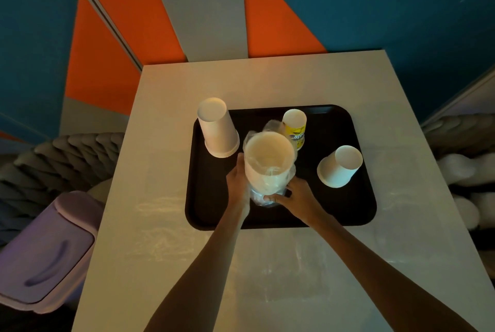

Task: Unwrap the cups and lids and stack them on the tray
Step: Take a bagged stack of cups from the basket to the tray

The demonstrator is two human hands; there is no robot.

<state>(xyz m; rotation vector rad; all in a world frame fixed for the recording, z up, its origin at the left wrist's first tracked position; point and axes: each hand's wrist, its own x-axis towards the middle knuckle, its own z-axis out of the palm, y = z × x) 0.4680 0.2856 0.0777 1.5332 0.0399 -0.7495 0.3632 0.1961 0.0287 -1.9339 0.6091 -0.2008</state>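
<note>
The only print is on the yellow cup (pixel 295 132) at the back of the black tray (pixel 356 206): dark lettering on its side, too blurred to read. Four upside-down cups show (each may be a nested stack, hard to tell). They are the yellow one, a tall white cup (pixel 217 129) at the tray's back left, a shorter white cup (pixel 339 168) at the right, and the wrapped cups (pixel 267 160) over the middle, partly hiding the yellow cup. The left hand (pixel 237 180) curls round the wrapped cups' side; the right hand (pixel 297 195) pinches the plastic wrap (pixel 258 198) at their lower end. The tray lies on a pale table (pixel 160 198), with one purple bin (pixel 45 246) to its left.
</note>
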